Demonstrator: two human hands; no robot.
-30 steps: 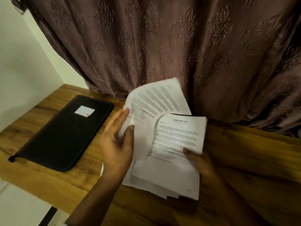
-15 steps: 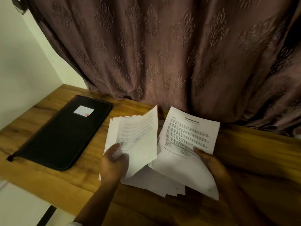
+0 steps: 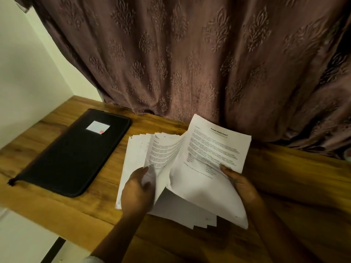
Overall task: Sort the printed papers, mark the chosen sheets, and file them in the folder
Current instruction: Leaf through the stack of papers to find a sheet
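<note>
A stack of printed papers (image 3: 136, 158) lies fanned on the wooden table (image 3: 284, 168), in front of me. My left hand (image 3: 138, 190) pinches the lower edge of a curled sheet (image 3: 163, 152) lifted from the pile. My right hand (image 3: 239, 184) grips a titled printed sheet (image 3: 216, 147) by its lower right side and holds it raised above the rest. A black zipped folder (image 3: 72, 154) with a small white label (image 3: 97, 127) lies flat and closed to the left of the papers.
A brown patterned curtain (image 3: 190, 54) hangs along the back of the table and touches its far edge. A pale wall (image 3: 22, 73) closes the left side. The table's front edge runs diagonally at lower left.
The sheets in my left hand have dropped from upright toward the pile. The titled sheet in my right hand has shifted right and up, away from the stack.
</note>
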